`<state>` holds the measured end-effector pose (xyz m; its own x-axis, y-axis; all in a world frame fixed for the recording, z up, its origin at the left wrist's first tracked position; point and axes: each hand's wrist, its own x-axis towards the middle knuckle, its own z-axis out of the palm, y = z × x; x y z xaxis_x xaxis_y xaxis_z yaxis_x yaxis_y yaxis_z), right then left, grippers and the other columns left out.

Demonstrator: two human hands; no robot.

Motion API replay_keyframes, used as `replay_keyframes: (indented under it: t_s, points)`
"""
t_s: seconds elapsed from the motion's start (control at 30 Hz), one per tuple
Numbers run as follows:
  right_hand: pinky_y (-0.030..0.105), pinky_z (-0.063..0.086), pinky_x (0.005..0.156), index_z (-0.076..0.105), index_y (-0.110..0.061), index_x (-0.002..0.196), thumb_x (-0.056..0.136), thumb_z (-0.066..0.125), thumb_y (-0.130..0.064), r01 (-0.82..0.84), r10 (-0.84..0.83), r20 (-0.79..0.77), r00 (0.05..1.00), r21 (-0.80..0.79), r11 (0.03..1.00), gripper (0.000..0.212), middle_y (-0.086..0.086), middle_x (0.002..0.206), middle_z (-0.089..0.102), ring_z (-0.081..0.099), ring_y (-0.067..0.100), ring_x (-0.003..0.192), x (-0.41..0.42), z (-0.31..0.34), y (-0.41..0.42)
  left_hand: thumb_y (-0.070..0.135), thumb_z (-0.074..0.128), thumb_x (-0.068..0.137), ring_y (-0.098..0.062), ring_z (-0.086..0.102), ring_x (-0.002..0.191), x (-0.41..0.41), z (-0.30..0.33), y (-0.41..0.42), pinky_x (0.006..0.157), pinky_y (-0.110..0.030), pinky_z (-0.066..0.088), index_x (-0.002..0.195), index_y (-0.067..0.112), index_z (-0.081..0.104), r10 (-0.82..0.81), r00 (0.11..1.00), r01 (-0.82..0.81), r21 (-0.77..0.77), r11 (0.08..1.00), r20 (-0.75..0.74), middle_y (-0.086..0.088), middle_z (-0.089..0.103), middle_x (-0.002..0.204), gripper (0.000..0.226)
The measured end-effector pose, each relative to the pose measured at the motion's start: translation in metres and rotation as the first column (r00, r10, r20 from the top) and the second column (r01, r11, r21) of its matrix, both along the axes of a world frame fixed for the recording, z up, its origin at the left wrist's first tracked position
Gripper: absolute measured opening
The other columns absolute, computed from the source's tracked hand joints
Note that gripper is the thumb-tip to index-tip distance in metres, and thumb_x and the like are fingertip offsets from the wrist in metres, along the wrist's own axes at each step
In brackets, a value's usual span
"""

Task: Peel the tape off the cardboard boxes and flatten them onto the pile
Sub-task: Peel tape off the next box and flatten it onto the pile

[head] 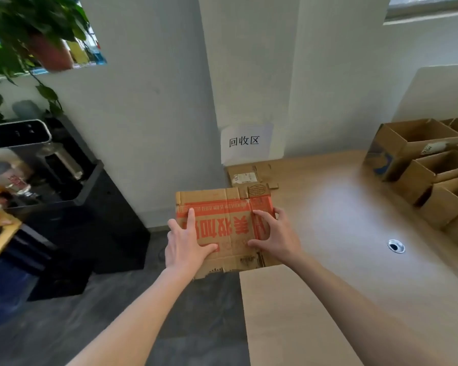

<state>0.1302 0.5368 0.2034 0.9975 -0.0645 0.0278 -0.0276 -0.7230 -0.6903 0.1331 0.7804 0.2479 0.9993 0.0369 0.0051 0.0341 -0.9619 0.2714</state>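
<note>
flattened box (224, 228) overhanging table (328, 299) edge

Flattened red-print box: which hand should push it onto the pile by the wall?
Probably left. The left hand lies flat on the flattened box, which overhangs the table edge on that side; the right hand arches on fingertips nearer the pile.
</note>
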Motion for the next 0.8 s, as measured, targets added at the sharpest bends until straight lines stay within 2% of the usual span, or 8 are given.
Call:
replay_keyframes:
  t_s: [0.13, 0.37, 0.53, 0.8]
  points:
    - [0.041, 0.048, 0.107, 0.041, -0.042, 0.146, 0.07, 0.088, -0.051, 0.08, -0.08, -0.009, 0.997, 0.022, 0.997, 0.09, -0.003, 0.151, 0.028, 0.042, 0.022, 0.137, 0.056, -0.01, -0.008, 0.072, 0.074, 0.074, -0.02, 0.048, 0.107, 0.066, -0.008, -0.015, 0.085, -0.035, 0.053, 0.16, 0.031, -0.002, -0.05, 0.999, 0.05, -0.001, 0.999, -0.01, -0.006, 0.023, 0.122, 0.122]
    - [0.042, 0.051, 0.101, 0.04, -0.046, 0.144, 0.068, 0.087, -0.054, 0.129, -0.135, -0.056, 0.989, -0.109, 0.986, 0.09, -0.001, 0.154, 0.025, 0.043, 0.024, 0.136, 0.12, -0.035, -0.041, 0.074, 0.073, 0.073, -0.023, 0.054, 0.107, 0.135, -0.041, -0.049, 0.086, -0.037, 0.056, 0.161, 0.031, 0.0, -0.084, 0.993, 0.081, -0.042, 0.996, -0.078, -0.006, 0.025, 0.122, 0.121]
    - [0.044, 0.049, 0.103, 0.038, -0.046, 0.145, 0.067, 0.088, -0.054, 0.151, -0.171, -0.093, 0.981, -0.186, 0.971, 0.093, 0.002, 0.156, 0.024, 0.041, 0.027, 0.138, 0.171, -0.061, -0.065, 0.074, 0.073, 0.073, -0.026, 0.056, 0.108, 0.196, -0.073, -0.072, 0.087, -0.039, 0.056, 0.161, 0.03, 0.001, -0.119, 0.984, 0.112, -0.055, 0.992, -0.13, -0.007, 0.028, 0.123, 0.122]
    - [0.045, 0.051, 0.095, 0.035, -0.049, 0.145, 0.065, 0.086, -0.055, 0.162, -0.222, -0.17, 0.96, -0.31, 0.937, 0.095, 0.003, 0.157, 0.022, 0.039, 0.027, 0.137, 0.331, -0.113, -0.106, 0.071, 0.075, 0.073, -0.029, 0.056, 0.111, 0.36, -0.147, -0.113, 0.086, -0.039, 0.055, 0.161, 0.029, 0.001, -0.16, 0.968, 0.137, -0.127, 0.982, -0.196, -0.01, 0.029, 0.129, 0.122]
